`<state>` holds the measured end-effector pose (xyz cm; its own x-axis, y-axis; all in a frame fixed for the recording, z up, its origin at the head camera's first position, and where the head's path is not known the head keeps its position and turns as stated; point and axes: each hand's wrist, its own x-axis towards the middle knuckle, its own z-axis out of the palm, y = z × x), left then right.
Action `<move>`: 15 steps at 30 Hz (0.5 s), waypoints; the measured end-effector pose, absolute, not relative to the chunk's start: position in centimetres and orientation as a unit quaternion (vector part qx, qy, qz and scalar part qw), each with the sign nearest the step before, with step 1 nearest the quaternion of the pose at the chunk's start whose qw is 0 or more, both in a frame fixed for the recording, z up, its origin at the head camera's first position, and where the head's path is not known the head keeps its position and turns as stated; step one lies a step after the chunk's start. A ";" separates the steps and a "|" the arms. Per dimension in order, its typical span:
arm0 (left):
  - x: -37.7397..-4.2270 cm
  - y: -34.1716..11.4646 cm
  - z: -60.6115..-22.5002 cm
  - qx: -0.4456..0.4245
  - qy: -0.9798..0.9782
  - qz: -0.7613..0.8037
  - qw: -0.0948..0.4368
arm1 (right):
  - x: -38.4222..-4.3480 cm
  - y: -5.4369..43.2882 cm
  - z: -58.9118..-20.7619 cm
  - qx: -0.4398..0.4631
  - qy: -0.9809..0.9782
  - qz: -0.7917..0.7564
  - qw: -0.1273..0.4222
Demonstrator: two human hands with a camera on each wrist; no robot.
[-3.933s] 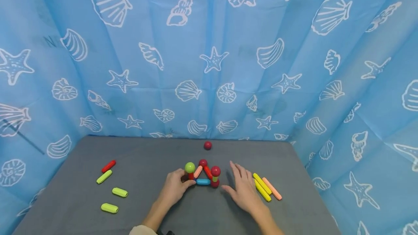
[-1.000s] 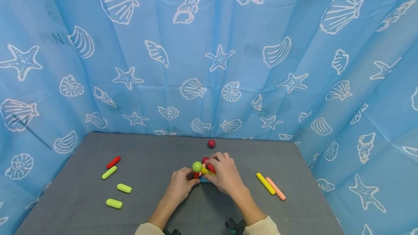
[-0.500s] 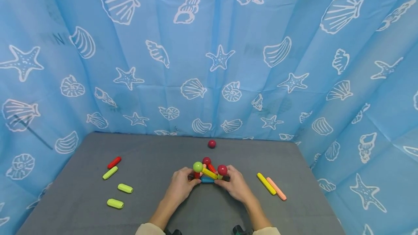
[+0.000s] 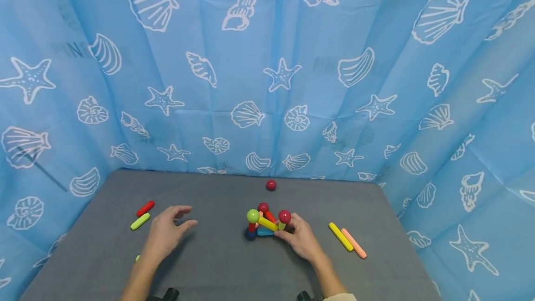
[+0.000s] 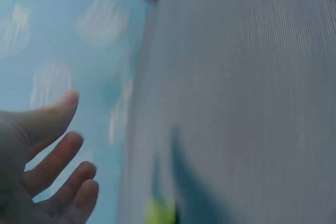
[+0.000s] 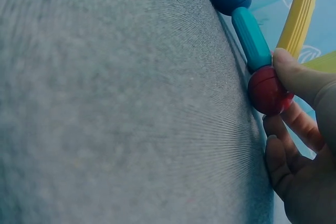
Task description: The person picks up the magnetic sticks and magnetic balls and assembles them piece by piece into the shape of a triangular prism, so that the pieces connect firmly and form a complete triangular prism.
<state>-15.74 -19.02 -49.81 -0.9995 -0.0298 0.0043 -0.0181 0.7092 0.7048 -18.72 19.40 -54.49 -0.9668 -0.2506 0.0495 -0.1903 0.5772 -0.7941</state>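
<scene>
Magnetic sticks and balls form a small frame at the table's middle in the head view. Its front has a green ball (image 4: 252,215), a yellow stick (image 4: 268,223), a blue stick (image 4: 265,231) and a dark blue ball (image 4: 250,234). An upper red ball (image 4: 284,216) tops the right corner. My right hand (image 4: 305,240) pinches the lower red ball (image 6: 268,90) of that corner between thumb and fingers. Well left of the frame, my left hand (image 4: 165,231) hovers with nothing in it, thumb and fingers apart.
A loose red stick (image 4: 145,208) and a lime stick (image 4: 140,221) lie beyond my left hand; another lime stick (image 4: 138,258) is mostly hidden by that arm. At right lie a yellow stick (image 4: 340,236) and a peach stick (image 4: 354,243). A single red ball (image 4: 271,185) sits behind.
Earlier, my right hand brought a yellow stick from the right-hand group to the frame's top, between the green and red balls. Since then my left hand has let go of the frame and swung left.
</scene>
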 end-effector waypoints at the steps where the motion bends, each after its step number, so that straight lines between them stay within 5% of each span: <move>1: -15.4 -20.5 -49.8 0.024 -0.926 -0.376 0.001 | -18.7 19.4 -54.5 -0.123 0.887 -0.444 0.035; 7: -13.5 -26.1 -51.0 0.071 -0.929 -0.358 -0.058 | -18.7 19.4 -54.4 -0.119 0.885 -0.448 0.037; 15: -14.5 -26.6 -52.8 0.033 -0.958 -0.274 -0.081 | -18.4 19.4 -54.4 -0.122 0.884 -0.451 0.030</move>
<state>-14.47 -26.59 -52.77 -0.9847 -0.0180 -0.1733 -0.1070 0.8474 0.5200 -18.42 19.36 -54.43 -0.9682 -0.2434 0.0576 -0.1894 0.5631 -0.8044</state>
